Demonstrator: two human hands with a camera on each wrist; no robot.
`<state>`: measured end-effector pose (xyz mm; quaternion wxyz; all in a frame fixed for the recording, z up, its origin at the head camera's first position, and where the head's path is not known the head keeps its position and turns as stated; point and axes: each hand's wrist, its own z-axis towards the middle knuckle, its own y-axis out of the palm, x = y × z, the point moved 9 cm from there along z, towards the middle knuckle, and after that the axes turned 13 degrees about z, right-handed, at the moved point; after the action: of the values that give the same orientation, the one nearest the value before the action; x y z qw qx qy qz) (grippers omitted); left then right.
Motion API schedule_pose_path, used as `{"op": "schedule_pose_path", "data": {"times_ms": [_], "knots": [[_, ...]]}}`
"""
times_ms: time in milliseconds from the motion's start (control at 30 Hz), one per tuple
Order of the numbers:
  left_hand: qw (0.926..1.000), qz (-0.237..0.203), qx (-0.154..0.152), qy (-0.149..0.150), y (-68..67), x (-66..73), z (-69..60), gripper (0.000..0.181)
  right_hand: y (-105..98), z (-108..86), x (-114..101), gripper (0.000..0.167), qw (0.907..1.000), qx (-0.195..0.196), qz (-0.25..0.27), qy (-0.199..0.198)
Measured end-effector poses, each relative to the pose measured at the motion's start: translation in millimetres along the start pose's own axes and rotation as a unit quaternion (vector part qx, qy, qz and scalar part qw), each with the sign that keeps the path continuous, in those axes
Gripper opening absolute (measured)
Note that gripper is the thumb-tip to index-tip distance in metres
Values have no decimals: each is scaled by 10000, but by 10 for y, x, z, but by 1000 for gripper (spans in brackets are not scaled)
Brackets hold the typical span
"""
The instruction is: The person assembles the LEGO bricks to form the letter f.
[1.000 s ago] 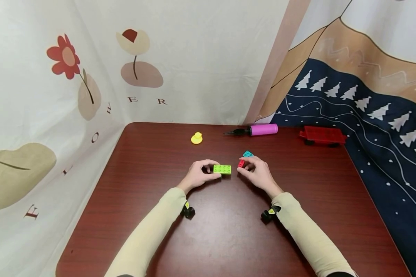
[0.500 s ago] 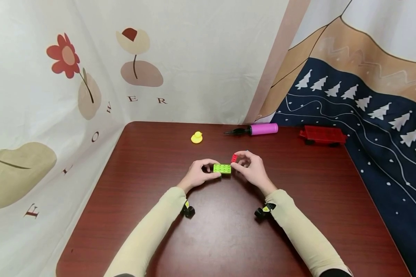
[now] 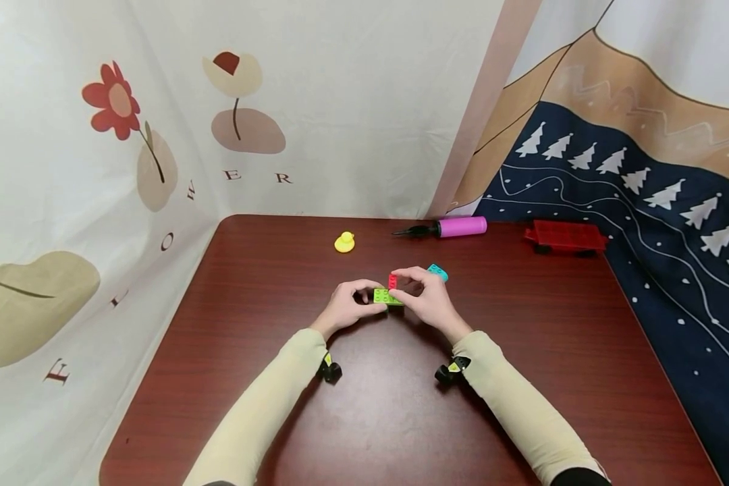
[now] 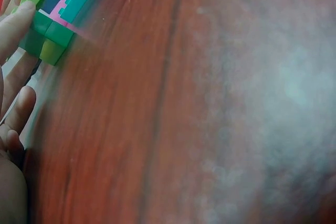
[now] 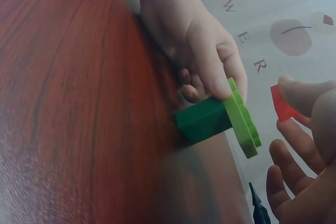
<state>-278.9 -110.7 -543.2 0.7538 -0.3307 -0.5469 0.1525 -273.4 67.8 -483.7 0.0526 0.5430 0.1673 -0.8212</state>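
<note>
My left hand (image 3: pixel 354 302) grips the left end of a light green studded block (image 3: pixel 381 295). In the right wrist view this light green block (image 5: pixel 242 121) is a thin plate on top of dark green blocks (image 5: pixel 203 121). My right hand (image 3: pixel 428 297) pinches a small red brick (image 3: pixel 392 281) between thumb and fingers; in the right wrist view the red brick (image 5: pixel 282 104) is held apart from the plate, over its studded side. A teal block (image 3: pixel 438 272) lies just behind the right hand, and its rounded side (image 4: pixel 77 7) shows in the left wrist view.
On the brown table (image 3: pixel 279 270), a yellow duck (image 3: pixel 344 242) sits behind the left hand. A pink pump (image 3: pixel 462 227) with a black nozzle lies at the back edge, and a red wagon (image 3: pixel 566 237) stands at the back right.
My right hand has carried the red brick leftward from beside the teal block to over the light green block. The left hand has stayed in place.
</note>
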Motion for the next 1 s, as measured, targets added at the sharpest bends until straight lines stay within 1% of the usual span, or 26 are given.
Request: {"op": "schedule_pose_path", "data": {"times_ms": [233, 567, 733, 867, 1000], "knots": [[10000, 9, -10, -56, -2, -10, 4, 38, 136, -23, 14, 35, 9990, -343, -296, 32], [10000, -7, 24, 44, -12, 10, 3, 38, 205, -40, 31, 36, 9969, -379, -690, -79], [10000, -5, 24, 41, -10, 0, 12, 38, 207, -38, 11, 35, 9956, -375, -818, -249], [10000, 26, 3, 26, -4, -7, 16, 38, 209, -36, 7, 34, 9951, -422, -844, -307], [10000, 44, -27, -15, 2, -17, 12, 38, 214, -31, 9, 34, 9947, -510, -846, -275]]}}
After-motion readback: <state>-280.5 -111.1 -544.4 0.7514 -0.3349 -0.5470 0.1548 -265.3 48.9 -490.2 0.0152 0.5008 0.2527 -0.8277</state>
